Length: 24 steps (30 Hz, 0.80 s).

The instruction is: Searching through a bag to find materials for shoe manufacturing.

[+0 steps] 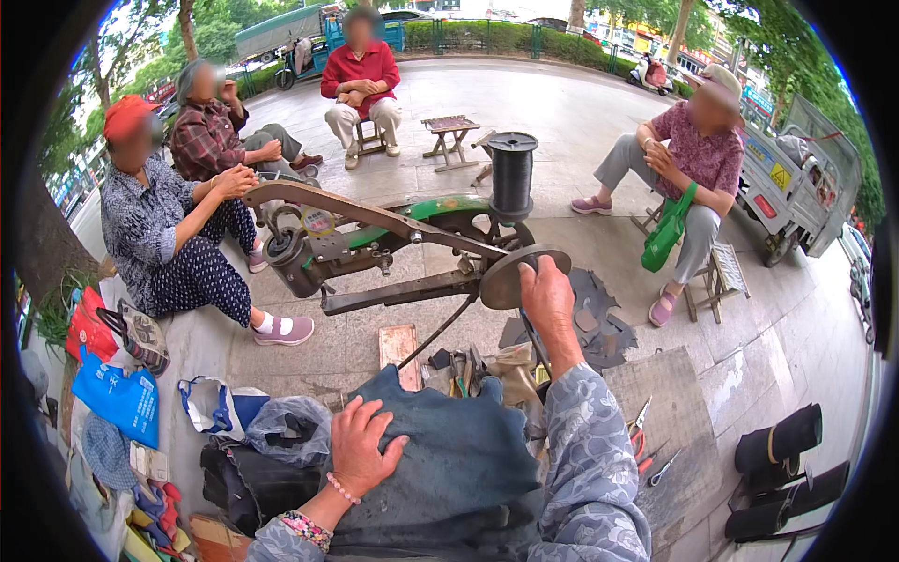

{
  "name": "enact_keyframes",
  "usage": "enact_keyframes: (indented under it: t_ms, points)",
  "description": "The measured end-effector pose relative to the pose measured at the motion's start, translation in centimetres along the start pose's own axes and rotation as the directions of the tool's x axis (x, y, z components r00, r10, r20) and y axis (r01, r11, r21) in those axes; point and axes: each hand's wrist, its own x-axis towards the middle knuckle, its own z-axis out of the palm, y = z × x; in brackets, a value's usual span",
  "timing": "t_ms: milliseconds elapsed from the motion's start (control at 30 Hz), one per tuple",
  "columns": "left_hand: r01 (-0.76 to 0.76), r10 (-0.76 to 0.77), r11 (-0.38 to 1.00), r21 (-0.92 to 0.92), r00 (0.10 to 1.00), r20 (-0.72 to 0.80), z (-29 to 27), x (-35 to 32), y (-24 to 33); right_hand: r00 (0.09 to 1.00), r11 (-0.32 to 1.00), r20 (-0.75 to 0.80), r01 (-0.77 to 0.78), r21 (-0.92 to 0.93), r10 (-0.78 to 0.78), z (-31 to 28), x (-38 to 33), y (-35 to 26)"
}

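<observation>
A hand-cranked sewing machine [375, 245] with a long arm and green body stands in front of me on the pavement. My right hand [546, 298] grips the rim of its round metal handwheel [506, 276]. A black spool of thread [512, 175] stands upright on top of the machine. My left hand [361, 447] lies flat, fingers spread, on a piece of dark blue cloth [449, 468] across my lap.
Four people sit on low stools around the machine. Bags [122, 398] and bundles lie at my left, scissors [642, 436] and dark rolls [777, 440] at my right. Leather scraps [599, 328] and small tools lie under the machine. A small wooden stool [449, 131] stands behind.
</observation>
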Motion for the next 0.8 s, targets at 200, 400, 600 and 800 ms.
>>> enact_keyframes:
  t_ms: [200, 400, 600, 800]
  points:
    - [0.011, -0.011, 1.000, 0.015, 1.000, -0.022, 0.0, -0.1, -0.4, 0.990, 0.989, -0.056, 0.120, -0.088, -0.126, 0.8, -1.0, -1.7]
    - [0.020, -0.020, 1.000, 0.010, 1.000, -0.024, -0.4, 0.0, -0.4, 0.920, 0.914, -0.233, 0.229, -0.335, -0.316, 2.3, -0.3, -0.4]
    - [0.003, -0.004, 1.000, -0.016, 1.000, -0.028, 0.0, -0.2, -0.2, 0.955, 0.881, -0.047, 0.251, -0.401, -0.294, 1.0, 0.0, 0.0]
    - [0.007, -0.007, 1.000, 0.010, 1.000, -0.011, -0.4, -0.6, -0.4, 0.948, 0.863, 0.051, 0.309, -0.400, -0.315, -0.1, 1.4, 0.3]
